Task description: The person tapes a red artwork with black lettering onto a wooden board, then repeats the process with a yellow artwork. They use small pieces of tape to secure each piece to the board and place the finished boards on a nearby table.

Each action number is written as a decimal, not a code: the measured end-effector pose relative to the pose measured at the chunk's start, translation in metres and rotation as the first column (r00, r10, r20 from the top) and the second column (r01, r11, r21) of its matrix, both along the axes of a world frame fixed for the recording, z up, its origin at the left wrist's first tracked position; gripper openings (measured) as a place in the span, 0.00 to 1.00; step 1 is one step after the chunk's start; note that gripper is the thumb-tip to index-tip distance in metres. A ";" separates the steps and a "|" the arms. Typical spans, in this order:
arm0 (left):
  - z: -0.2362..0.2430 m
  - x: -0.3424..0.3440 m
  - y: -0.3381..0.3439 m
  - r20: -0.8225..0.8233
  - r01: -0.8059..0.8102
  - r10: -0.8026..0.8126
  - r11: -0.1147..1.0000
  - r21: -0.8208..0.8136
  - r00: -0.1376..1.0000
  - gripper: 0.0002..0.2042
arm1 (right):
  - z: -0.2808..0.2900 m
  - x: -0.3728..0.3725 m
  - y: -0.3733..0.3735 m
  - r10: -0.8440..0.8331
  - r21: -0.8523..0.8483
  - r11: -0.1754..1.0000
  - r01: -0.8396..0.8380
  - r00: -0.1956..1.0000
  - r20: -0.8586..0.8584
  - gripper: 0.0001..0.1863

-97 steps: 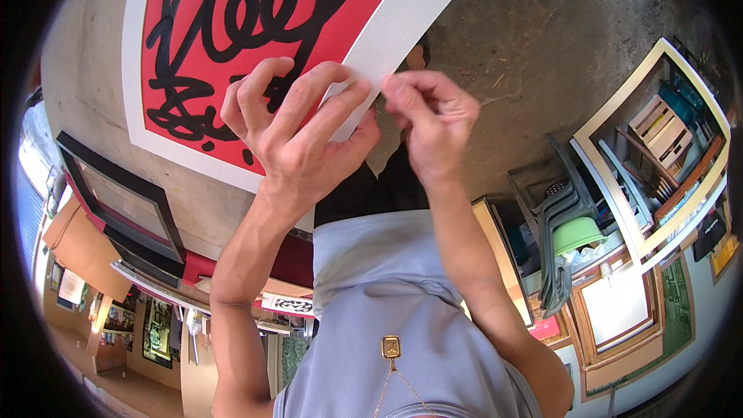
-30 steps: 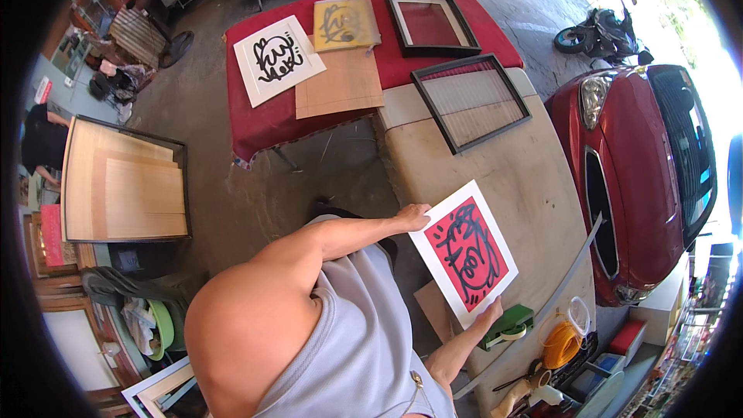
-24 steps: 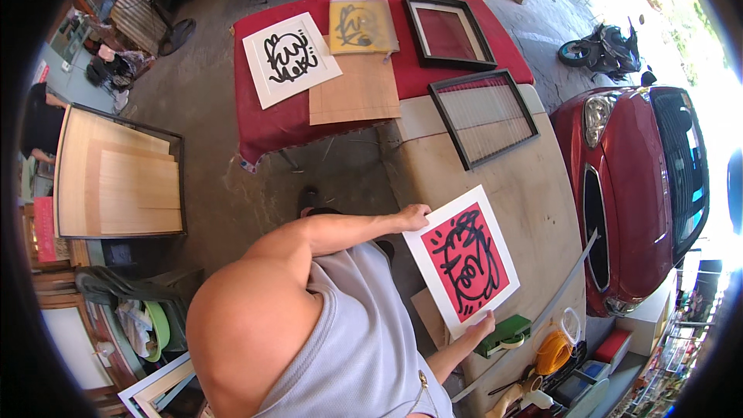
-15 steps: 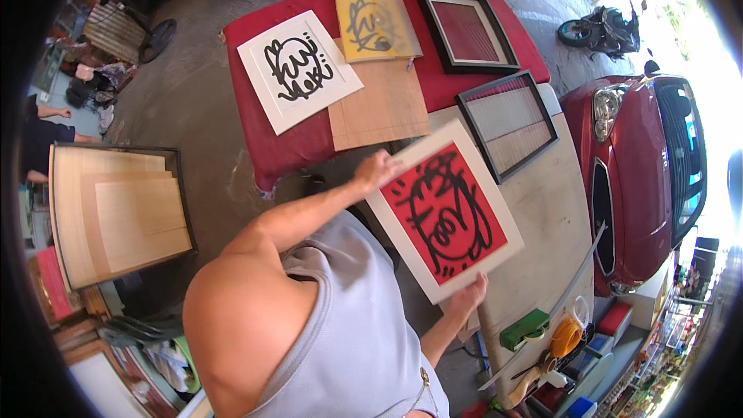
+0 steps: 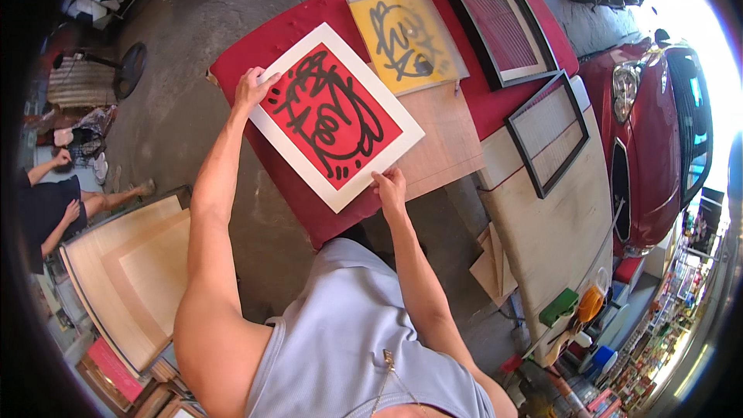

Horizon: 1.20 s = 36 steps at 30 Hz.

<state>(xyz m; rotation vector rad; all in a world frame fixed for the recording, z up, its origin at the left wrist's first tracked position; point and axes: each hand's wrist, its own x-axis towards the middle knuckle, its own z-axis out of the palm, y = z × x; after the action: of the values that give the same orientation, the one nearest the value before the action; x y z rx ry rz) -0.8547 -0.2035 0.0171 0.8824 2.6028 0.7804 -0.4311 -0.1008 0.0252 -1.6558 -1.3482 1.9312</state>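
Note:
With both hands I hold a red print with black brush-like drawing in a white mat [image 5: 344, 116], tilted above the left part of the red-covered table [image 5: 263, 39]. My left hand [image 5: 251, 90] pinches its upper-left edge, and my right hand [image 5: 390, 190] grips the lower-right edge. The white print beneath is hidden behind it. To the right lies a yellow print [image 5: 406, 39] under a cloudy sheet, partly over a thin wooden board [image 5: 445, 143]. Farther right are a deep black frame [image 5: 470, 33] and a slimmer black frame [image 5: 524, 159].
A beige table [image 5: 542, 240] adjoins the red one, with a green tool [image 5: 559, 307] and an orange tape roll [image 5: 590, 304] at its near end. Beyond stands a red car [image 5: 650, 155]. A large tray of wooden panels [image 5: 116, 263] and a seated person [image 5: 62, 209] are at left.
Both hands have carried the red print leftward, from beside the beige table to over the white print, which it now covers. My view has shifted too.

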 end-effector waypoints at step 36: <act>-0.023 -0.015 0.010 -0.260 0.153 -0.173 0.984 -0.096 0.950 0.29 | 0.026 -0.043 -0.080 -0.023 -0.119 0.992 0.048 0.979 0.203 0.20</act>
<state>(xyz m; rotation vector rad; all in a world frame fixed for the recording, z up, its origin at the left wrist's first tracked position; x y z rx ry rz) -0.8698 -0.1932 -0.0062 1.2391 2.7189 0.5484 -0.4745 -0.1813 0.0516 -1.9664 -1.2801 1.9037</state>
